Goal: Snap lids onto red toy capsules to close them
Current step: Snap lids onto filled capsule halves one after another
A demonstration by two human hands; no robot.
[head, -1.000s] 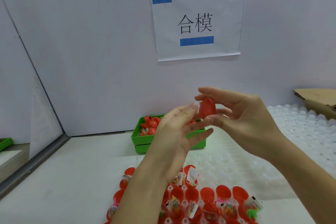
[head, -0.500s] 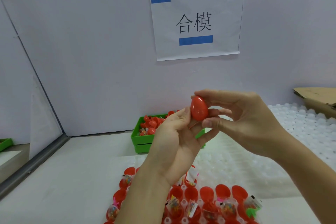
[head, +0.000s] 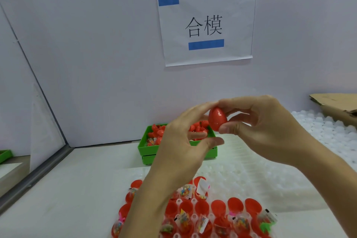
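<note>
A closed red egg-shaped capsule (head: 217, 119) is held up in front of the wall. My right hand (head: 270, 131) pinches it between thumb and fingers. My left hand (head: 181, 145) reaches in from the left; its curved fingertips touch the capsule's top-left side, and its thumb sits below, off the capsule. Near the bottom edge, several open red capsule halves (head: 218, 208) with small bagged toys stand in a white tray (head: 241, 176). My left forearm hides part of them.
A green bin (head: 146, 147) with several red capsule pieces stands by the back wall, behind my hands. White bumpy trays (head: 324, 127) lie at the right, with cardboard (head: 336, 102) beyond them. A paper sign (head: 206, 25) hangs on the wall.
The capsule has turned upright and risen slightly in my right hand. My left hand has loosened from a close hold to fingertips on the capsule's top-left side.
</note>
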